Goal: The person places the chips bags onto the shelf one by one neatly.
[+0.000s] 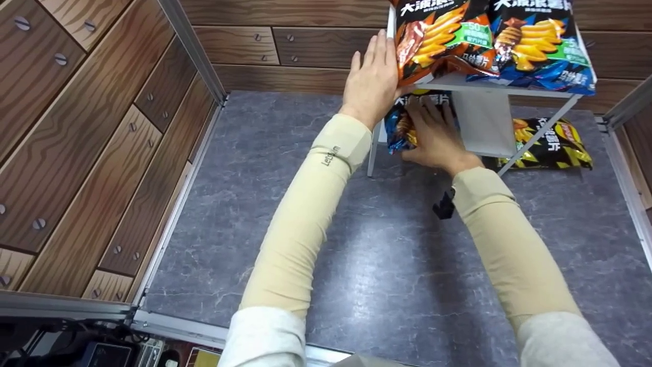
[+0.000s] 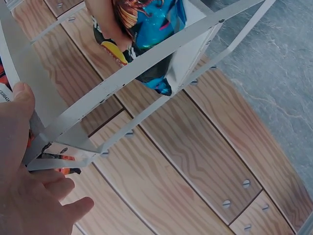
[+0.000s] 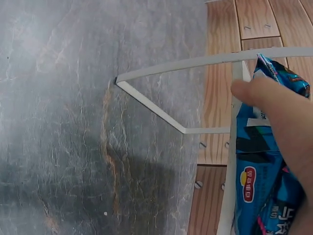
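Blue-and-black potato chip bag (image 1: 394, 124): on lower shelf of white metal rack (image 1: 486, 122), left end, below the upper shelf. Right hand (image 1: 433, 135) laid over the bag's front, fingers spread and fairly straight, touching the wrapper; thumb toward its near edge. Right wrist view: thumb across the blue wrapper, other fingers not visible there. Left hand (image 1: 372, 84) holds the rack's left side at upper-shelf level, long fingers stretched along the outer side, thumb at the shelf edge; left wrist view has thumb and fingers on opposite sides of the white edge.

Upper shelf: orange-and-black chip bag (image 1: 448, 43) at left, right beside left hand; second blue-and-black chip bag (image 1: 537, 46) to its right. Both face up, pictures of chips and green labels, tops cut off by the picture edge. Yellow-and-black chip bag (image 1: 558, 145) lies on the table (image 1: 254, 204) at the rack's right, partly hidden by the rack. Table is grey, marbled, glossy glare in the middle.

Wood-patterned panels (image 1: 117, 163) with printed screw heads on the sides, metal rails along the edges. Beige sleeves (image 1: 295, 219) on both forearms. Small black object (image 1: 444, 205) at right wrist.
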### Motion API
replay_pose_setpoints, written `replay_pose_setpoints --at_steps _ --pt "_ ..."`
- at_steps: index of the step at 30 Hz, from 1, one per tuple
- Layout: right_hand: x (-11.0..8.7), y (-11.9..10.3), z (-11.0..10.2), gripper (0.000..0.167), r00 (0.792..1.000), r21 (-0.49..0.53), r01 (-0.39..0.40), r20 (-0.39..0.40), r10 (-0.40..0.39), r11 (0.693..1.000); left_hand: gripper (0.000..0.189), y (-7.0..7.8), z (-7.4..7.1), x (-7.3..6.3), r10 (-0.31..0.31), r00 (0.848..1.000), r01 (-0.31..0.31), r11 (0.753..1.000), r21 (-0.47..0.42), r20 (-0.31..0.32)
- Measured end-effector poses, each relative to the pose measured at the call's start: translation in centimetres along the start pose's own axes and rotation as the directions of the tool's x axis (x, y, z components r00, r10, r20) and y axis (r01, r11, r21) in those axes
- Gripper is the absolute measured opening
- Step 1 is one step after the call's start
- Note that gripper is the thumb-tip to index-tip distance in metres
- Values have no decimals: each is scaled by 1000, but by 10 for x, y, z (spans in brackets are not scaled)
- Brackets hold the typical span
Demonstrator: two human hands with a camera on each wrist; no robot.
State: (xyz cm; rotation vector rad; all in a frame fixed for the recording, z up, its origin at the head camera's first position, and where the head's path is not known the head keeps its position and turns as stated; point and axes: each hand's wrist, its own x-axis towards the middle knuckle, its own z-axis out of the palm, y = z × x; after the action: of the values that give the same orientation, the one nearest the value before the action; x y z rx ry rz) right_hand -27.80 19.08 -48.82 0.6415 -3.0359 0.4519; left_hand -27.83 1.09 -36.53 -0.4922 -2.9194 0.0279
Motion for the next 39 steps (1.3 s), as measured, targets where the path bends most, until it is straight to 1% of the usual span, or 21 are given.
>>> replay_pose_setpoints --at_steps 3,6,14,19,23,27,32,39 --pt "3 -1 -2 113 999 -27 -10 46 11 1000 92 0 0 0 -1 1000 1 1000 2 7" --pt "7 -4 -3 115 997 -51 -21 74 25 998 91 0 0 0 0 1000 0 1000 11 -3" --pt "17 -10 -1 118 985 -101 -87 139 100 991 90 1 0 0 3 1000 -2 1000 20 -11" --pt "20 -10 1 118 982 -135 -94 150 114 986 91 2 0 2 -7 1000 7 1000 17 6" --pt "20 -10 4 119 982 -142 -97 147 118 985 91 2 1 1 -12 1000 12 1000 24 15" --pt "18 -9 6 120 988 -82 -93 116 103 992 90 2 1 0 -14 1000 14 999 31 22" --pt "12 -5 8 121 998 45 -54 29 53 998 87 3 0 -1 -6 1000 6 1000 30 14" --pt "8 -5 3 116 997 148 19 -82 -6 989 89 1 2 -1 -5 1000 6 999 34 -8"
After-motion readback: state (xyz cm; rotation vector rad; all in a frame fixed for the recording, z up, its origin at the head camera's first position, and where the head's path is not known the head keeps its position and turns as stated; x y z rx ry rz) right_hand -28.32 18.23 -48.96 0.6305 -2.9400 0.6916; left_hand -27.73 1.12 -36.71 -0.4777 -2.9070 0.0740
